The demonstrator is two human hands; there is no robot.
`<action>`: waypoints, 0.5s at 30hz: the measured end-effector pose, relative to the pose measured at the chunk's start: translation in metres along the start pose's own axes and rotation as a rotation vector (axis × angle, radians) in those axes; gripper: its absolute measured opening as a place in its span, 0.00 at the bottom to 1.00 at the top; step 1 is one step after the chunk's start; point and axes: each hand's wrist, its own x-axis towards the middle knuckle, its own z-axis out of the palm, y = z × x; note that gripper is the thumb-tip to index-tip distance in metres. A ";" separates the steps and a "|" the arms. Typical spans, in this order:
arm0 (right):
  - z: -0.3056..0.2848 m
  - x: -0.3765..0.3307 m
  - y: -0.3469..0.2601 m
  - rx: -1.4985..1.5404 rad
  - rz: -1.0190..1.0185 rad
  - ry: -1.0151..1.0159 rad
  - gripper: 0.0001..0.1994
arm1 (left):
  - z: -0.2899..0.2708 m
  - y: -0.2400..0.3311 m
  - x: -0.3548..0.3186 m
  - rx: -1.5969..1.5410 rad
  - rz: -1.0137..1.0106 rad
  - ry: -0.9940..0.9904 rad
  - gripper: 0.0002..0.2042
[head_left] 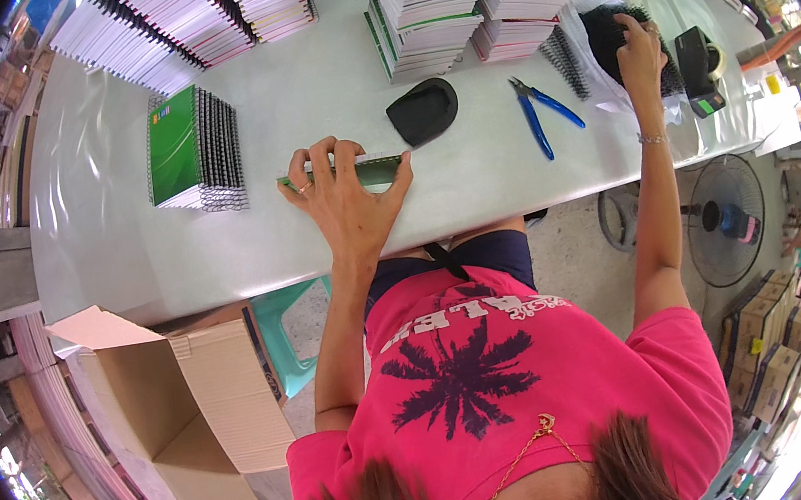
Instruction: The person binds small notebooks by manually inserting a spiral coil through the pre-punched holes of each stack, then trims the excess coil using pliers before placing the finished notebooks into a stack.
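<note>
My left hand (346, 202) is closed around a thin green-covered notebook (382, 170), which stands on its edge on the table with a row of punched holes along the upper side. At the right, my right hand (641, 60) reaches into a pile of black spiral binding coils (605, 34) lying on white plastic. Its fingers are bent and closed on the coils; exactly what lies between the fingertips is hard to make out. Between the hands lie a black rounded pouch-like object (424, 112) and cutting pliers with blue handles (546, 115).
A stack of coil-bound green notebooks (173, 147) stands at the left. Farther back are bound notebooks (187, 22) and unbound ones (429, 20). A tape dispenser (699, 73) sits far right. Below the table edge are an open cardboard box (182, 413) and a fan (725, 218).
</note>
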 end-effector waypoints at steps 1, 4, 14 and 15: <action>-0.009 -0.001 -0.004 0.081 0.039 -0.072 0.11 | 0.000 0.000 0.000 0.000 -0.005 -0.003 0.21; -0.043 -0.013 -0.021 0.357 0.082 -0.331 0.11 | -0.001 0.000 -0.001 0.010 -0.009 0.004 0.21; -0.098 -0.089 -0.197 1.152 0.045 -0.815 0.11 | -0.002 0.002 0.001 0.012 -0.025 -0.025 0.21; -0.095 -0.091 -0.202 1.149 0.039 -0.833 0.11 | -0.003 0.003 0.001 0.015 -0.025 -0.027 0.21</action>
